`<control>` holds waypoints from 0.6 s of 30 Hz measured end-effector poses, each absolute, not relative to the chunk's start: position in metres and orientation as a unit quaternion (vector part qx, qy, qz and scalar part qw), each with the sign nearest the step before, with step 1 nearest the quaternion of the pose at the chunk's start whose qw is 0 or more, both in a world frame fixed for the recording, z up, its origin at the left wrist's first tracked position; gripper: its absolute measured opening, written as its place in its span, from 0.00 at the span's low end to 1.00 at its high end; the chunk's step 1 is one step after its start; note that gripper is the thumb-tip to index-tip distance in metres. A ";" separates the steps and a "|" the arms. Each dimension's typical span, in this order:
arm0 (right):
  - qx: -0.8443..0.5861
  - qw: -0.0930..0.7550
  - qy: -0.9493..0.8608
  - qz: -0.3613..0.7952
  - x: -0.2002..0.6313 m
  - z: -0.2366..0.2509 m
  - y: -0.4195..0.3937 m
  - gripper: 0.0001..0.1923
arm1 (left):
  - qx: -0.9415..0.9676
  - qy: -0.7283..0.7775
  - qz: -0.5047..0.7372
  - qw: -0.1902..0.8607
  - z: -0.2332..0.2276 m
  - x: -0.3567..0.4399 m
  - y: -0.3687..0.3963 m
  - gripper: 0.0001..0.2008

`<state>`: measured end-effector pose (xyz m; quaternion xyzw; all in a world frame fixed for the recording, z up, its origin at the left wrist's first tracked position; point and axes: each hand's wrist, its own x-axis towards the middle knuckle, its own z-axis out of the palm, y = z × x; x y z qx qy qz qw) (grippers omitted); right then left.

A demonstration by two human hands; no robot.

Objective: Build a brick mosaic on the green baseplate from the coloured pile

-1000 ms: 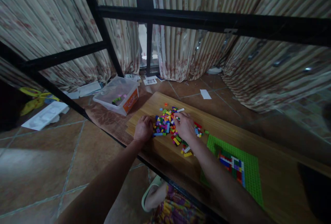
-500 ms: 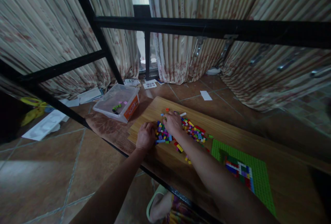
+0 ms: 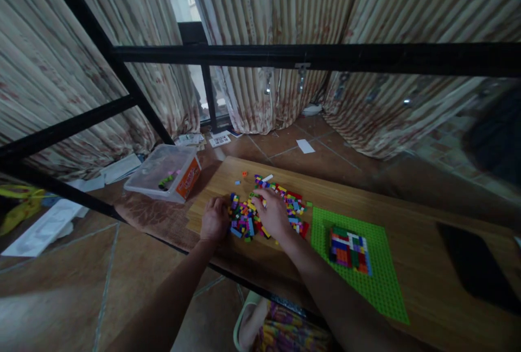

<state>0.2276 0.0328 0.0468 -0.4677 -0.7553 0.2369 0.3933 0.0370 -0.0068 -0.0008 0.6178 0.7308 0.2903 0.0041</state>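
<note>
A pile of small toy building bricks point(image 3: 248, 216) in many colours is spread over the wooden board point(image 3: 411, 232). At the pile's left edge my left hand point(image 3: 214, 219) rests with its fingers curled together; whatever they may hold is hidden. My right hand point(image 3: 274, 213) reaches over the middle of the pile, thumb and index finger apart close to the loose bricks. Right of the pile lies a green baseplate point(image 3: 385, 265), bearing a flat block of joined coloured bricks point(image 3: 349, 251).
A clear plastic box point(image 3: 157, 165) with an orange label and a few pieces inside stands beyond the board's left end. A dark flat object point(image 3: 474, 262) lies on the board at right. A black metal rail point(image 3: 285, 56) crosses ahead, before striped curtains point(image 3: 260, 16).
My right hand has drawn back from the pile's far edge to its middle, and its fingers have parted. My left hand stays at the left edge. The view has turned right, showing more baseplate.
</note>
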 end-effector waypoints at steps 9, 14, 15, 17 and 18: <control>-0.562 0.500 -0.562 0.343 0.346 0.051 -0.055 0.12 | 0.622 0.736 0.266 0.007 0.002 0.035 -0.011 0.10; -0.641 0.469 -0.549 0.259 0.418 0.053 -0.093 0.15 | 0.630 0.731 0.261 -0.004 0.005 0.034 -0.009 0.10; -0.656 0.460 -0.551 0.234 0.430 0.053 -0.098 0.15 | 0.631 0.731 0.259 -0.007 0.005 0.034 -0.009 0.09; -0.682 0.446 -0.546 0.195 0.448 0.052 -0.104 0.15 | 0.633 0.732 0.250 -0.011 0.006 0.033 -0.009 0.09; -0.691 0.441 -0.542 0.185 0.455 0.051 -0.106 0.16 | 0.634 0.733 0.247 -0.013 0.006 0.033 -0.009 0.09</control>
